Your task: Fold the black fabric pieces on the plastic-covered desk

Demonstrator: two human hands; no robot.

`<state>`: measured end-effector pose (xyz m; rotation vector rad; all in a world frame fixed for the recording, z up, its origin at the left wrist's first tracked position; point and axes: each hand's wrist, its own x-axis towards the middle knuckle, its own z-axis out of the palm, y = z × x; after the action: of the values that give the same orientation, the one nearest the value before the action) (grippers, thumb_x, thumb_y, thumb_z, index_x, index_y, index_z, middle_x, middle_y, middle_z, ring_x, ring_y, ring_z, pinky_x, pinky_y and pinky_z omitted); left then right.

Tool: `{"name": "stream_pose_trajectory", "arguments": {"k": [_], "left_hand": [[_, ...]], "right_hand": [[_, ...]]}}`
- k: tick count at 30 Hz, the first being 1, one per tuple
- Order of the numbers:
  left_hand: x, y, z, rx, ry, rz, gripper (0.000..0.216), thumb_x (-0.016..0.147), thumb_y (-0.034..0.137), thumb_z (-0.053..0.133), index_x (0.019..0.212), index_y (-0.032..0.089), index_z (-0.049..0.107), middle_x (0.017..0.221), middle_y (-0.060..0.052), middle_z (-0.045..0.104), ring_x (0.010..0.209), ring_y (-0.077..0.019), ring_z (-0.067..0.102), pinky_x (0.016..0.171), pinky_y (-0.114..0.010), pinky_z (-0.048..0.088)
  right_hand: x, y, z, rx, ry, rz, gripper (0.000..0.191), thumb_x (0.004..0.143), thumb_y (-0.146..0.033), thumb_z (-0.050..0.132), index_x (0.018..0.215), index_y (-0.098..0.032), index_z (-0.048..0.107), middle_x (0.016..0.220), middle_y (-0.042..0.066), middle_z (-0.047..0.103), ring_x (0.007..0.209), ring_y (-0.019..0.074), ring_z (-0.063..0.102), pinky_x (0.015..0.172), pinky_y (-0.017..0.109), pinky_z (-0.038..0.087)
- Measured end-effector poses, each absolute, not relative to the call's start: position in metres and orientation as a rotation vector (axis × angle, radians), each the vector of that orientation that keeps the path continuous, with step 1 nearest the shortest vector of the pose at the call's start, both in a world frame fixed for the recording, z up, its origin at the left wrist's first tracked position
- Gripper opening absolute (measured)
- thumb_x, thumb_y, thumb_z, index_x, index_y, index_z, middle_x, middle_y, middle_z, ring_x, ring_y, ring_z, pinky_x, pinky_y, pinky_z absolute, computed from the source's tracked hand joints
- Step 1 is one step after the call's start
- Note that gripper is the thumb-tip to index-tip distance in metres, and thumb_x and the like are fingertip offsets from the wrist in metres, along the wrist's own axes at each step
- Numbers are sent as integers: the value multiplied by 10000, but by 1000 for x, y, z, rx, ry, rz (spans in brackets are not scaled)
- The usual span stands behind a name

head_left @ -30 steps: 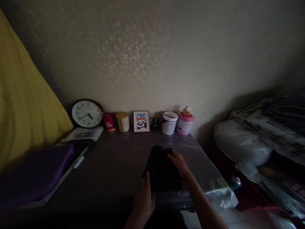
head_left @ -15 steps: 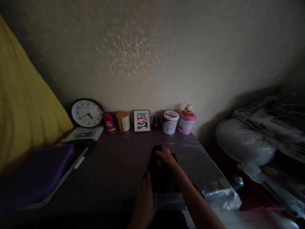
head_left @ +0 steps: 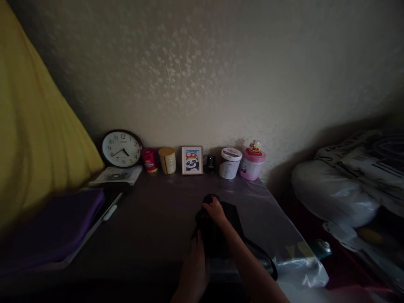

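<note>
Lying near-to-far, the black bundle point(head_left: 214, 240) had right hand point(head_left: 216, 211) clasping its far end, left hand point(head_left: 195, 263) nearer, grip unclear.

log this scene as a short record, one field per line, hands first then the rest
left hand: at the near left edge of the black item
right hand: on its far end, exact grip unclear
surface: table
back row, left to right: clock, red can, yellow tub, framed panda picture, small black object, white tub, pink tub under a figurine
left side: purple flat item, yellow cloth
light: dim
</note>
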<state>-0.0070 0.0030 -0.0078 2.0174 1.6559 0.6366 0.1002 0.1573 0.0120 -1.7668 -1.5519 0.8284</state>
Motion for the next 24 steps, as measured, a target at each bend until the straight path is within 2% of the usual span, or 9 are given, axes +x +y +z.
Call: {"name": "stream_pose_trajectory", "arguments": {"k": [3,5,10,14,18,21,24], "left_hand": [[-11,1,-9,2000,1637,665,672,770,99,351,1385,66,84,1409,-185,307,1260,-195,373,970,-296,376],[-13,-2,-10,1975,1686,599,681,775,156,402,1379,61,101,1394,-190,334,1223,-213,423,940,-309,407],[-17,-11,-9,2093,1887,565,486,833,272,394,1293,121,347,1290,-169,465,1125,-240,516,841,-331,475],[-14,-8,4,2334,1891,710,383,818,259,421,1194,213,478,1262,-118,469,1109,-256,504,875,-394,454],[-8,3,14,2515,1714,779,394,793,204,443,1183,246,481,1319,-60,407,1130,-248,446,930,-429,411],[-7,7,13,2505,1693,811,318,793,164,436,1090,225,532,1196,-55,485,1109,-241,438,929,-431,402],[-10,6,14,2403,1722,856,189,806,164,437,926,217,573,1035,-42,531,984,-208,491,861,-393,429]], "right_hand": [[97,155,13,-1803,-1611,815,484,759,-245,556,1186,-50,438,853,130,679,923,246,624,740,307,446],[97,153,14,-1792,-1658,833,489,779,-264,539,1207,-63,416,832,109,693,887,222,641,715,283,447],[96,146,18,-1714,-1755,913,445,830,-329,458,1210,-100,417,708,23,708,657,140,665,591,219,439],[93,139,26,-1666,-1903,794,285,818,-299,469,1050,-156,554,708,13,713,702,138,663,598,212,419],[91,133,33,-1654,-1992,698,204,801,-269,477,937,-205,615,707,-8,713,724,138,658,597,207,406],[94,130,34,-1599,-2007,744,207,794,-250,471,922,-220,631,712,-21,711,726,128,655,616,198,414],[97,129,33,-1551,-2007,785,216,784,-221,461,907,-214,638,701,-24,708,702,120,652,621,192,421]]}}
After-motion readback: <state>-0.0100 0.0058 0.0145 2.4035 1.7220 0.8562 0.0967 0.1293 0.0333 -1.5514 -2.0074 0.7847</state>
